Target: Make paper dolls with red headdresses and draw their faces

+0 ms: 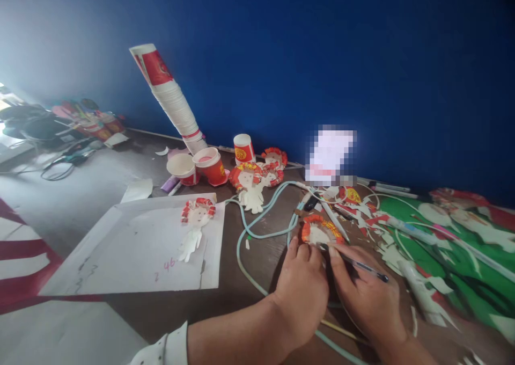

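Two hands: left hand (pixel 301 290) curled, fingertips pinning paper-cup figure (pixel 319 231); right hand (pixel 364 295) pinching pen (pixel 362 265).
Location: figure flat on tabletop (pixel 225 300), just beyond both hands.
Handling: likely light, flimsy, tearable; hold the centre, not the fringe.

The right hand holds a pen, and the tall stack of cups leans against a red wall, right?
No, the wall is blue, not red. The head view shows the stack of cups leaning on it while the right hand holds the pen.
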A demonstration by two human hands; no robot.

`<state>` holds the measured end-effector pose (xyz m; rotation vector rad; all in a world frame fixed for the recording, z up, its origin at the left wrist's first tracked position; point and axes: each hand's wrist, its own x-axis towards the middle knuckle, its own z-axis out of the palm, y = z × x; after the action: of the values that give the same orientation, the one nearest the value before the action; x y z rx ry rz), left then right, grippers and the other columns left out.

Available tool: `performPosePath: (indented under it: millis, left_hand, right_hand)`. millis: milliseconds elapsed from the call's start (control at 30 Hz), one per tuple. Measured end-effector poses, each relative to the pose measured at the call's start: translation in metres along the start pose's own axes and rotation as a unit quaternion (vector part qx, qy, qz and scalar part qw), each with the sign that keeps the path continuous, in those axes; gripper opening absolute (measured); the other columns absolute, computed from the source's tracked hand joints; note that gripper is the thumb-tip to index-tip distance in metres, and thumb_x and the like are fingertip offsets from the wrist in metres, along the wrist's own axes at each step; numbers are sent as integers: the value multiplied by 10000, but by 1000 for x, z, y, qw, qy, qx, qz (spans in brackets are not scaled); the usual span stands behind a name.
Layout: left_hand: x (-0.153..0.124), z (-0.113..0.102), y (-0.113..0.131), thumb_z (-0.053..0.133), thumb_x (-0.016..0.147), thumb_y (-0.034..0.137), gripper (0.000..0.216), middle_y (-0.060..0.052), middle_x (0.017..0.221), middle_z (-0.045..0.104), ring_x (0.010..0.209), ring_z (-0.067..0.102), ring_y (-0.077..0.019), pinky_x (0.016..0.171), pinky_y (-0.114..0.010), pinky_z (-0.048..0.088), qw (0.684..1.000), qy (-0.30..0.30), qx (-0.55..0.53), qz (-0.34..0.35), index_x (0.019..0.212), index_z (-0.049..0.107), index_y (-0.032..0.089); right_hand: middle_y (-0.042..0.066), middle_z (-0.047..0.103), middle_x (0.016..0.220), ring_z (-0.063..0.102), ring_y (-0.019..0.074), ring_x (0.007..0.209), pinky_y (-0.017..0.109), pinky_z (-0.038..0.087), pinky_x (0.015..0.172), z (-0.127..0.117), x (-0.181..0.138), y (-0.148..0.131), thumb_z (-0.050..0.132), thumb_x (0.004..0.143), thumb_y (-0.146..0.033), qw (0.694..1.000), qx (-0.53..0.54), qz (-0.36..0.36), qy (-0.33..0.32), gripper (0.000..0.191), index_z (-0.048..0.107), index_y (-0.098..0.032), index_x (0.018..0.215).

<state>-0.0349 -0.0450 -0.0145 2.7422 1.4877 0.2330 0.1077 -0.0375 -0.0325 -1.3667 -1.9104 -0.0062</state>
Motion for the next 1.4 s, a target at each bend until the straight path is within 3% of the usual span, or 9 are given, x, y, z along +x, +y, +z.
performPosePath:
  millis: [1400]
  left_hand:
    - [1, -3, -2, 460, 928, 250, 413, -128, 1227, 599, 1100, 527, -246, 1117, -461, 296, 1000, -20, -4, 10, 1302, 555, 103]
  right_hand:
    - [47, 722, 915, 667, 164, 861, 269, 477, 840, -1, 1, -2, 544, 906, -272, 1000, -8, 6, -17, 173, 678, -186, 975]
